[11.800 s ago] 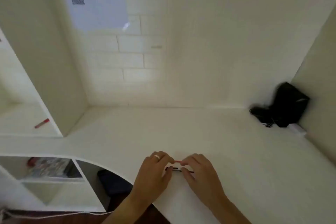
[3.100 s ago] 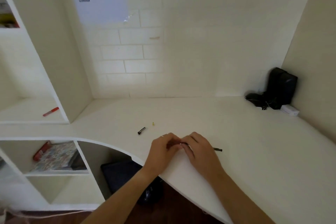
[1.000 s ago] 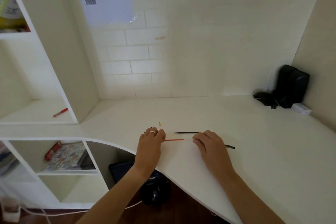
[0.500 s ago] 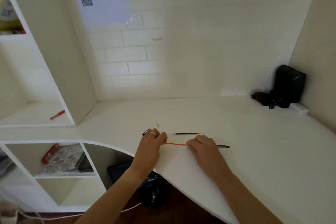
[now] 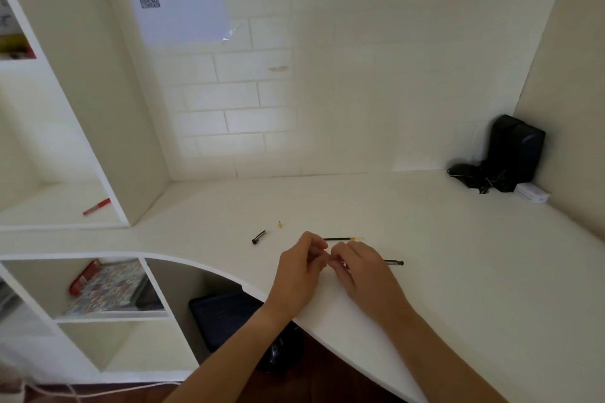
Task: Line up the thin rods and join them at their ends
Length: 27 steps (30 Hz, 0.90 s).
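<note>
Head view — both hands (image 5: 330, 267) curled fingertip-to-fingertip; black refill (image 5: 339, 239) lies just beyond.

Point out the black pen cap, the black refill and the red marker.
black pen cap (image 5: 259, 237), head view, middle of cap.
black refill (image 5: 337, 239), head view, middle of thin black tube.
red marker (image 5: 97, 206), head view, mid-barrel.

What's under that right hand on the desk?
A black pen barrel sticks out from beneath the right hand on the desk; the rest is covered. What the fingertips pinch against the left hand is hidden too.
</note>
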Each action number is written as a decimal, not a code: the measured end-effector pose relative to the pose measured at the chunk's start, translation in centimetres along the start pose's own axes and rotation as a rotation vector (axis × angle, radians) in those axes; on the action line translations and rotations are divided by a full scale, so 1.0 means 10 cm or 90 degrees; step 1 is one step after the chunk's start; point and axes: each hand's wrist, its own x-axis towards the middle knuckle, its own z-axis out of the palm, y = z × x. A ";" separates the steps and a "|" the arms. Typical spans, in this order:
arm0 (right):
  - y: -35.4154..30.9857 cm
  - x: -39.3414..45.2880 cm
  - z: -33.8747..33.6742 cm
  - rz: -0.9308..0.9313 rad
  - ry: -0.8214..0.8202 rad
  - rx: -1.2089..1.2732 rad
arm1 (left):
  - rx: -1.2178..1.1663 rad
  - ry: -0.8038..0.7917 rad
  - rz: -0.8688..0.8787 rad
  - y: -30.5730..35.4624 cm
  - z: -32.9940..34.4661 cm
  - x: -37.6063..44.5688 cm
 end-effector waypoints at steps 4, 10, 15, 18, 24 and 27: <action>0.00 0.01 0.01 0.001 0.008 -0.033 | -0.023 -0.011 -0.030 -0.01 -0.03 0.03; 0.03 0.01 0.01 0.026 0.013 -0.034 | 0.337 0.130 0.072 -0.28 -0.19 0.43; 0.06 0.00 0.05 0.031 0.008 -0.041 | 0.587 0.131 0.111 -0.55 -0.42 0.79; 0.07 0.01 0.06 0.034 0.010 -0.041 | 0.636 0.074 0.126 -0.60 -0.45 0.87; 0.09 0.02 0.06 0.045 0.011 -0.031 | 0.538 0.088 0.124 -0.60 -0.40 0.87; 0.07 0.04 0.05 0.063 0.013 -0.034 | 0.313 0.090 0.084 -0.39 -0.31 0.72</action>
